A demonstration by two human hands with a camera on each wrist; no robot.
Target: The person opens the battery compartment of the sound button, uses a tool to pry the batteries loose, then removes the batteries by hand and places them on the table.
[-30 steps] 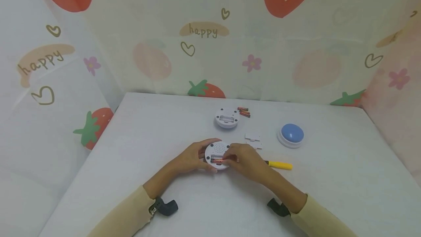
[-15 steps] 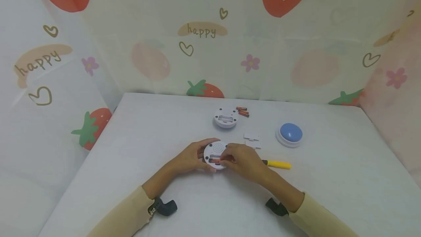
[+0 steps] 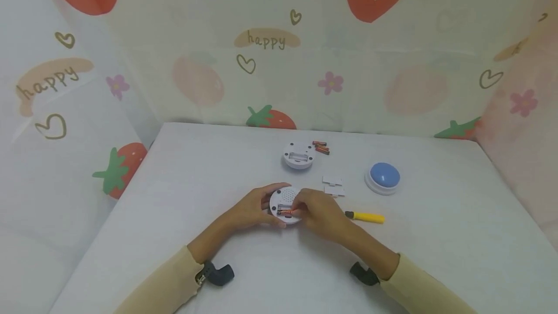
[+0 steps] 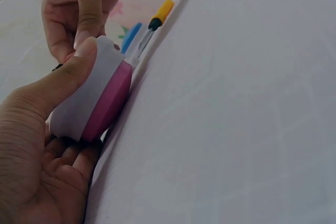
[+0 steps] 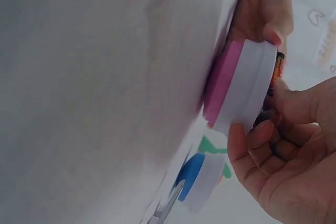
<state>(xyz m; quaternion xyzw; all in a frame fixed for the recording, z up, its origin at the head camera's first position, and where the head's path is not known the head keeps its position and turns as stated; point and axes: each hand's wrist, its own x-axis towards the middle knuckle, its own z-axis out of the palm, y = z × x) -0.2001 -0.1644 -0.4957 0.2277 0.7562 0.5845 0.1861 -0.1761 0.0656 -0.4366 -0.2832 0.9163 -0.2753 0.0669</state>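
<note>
My left hand (image 3: 253,207) holds a round white push button (image 3: 288,195) by its side, thumb at the near rim. Its pink dome (image 4: 111,100) faces down to the table, and the speaker holes and battery compartment face up. A red-and-black AAA battery (image 5: 277,72) lies at the compartment, one end standing proud of the white base. Thumb and fingertips of my right hand (image 3: 322,214) pinch the battery's right end, which they partly hide. In the right wrist view, other fingers of that hand touch the button's side.
Behind stands a second upturned white button (image 3: 298,163), its compartment showing, beside several loose batteries (image 3: 321,148). Two white battery covers (image 3: 333,190) lie right of the hands. Farther right are a blue-domed button (image 3: 384,175) and a yellow-handled screwdriver (image 3: 368,217).
The head view has shifted slightly, moving the scene a little left. Both hands keep their grips, with only small motion of the right fingers at the battery.
</note>
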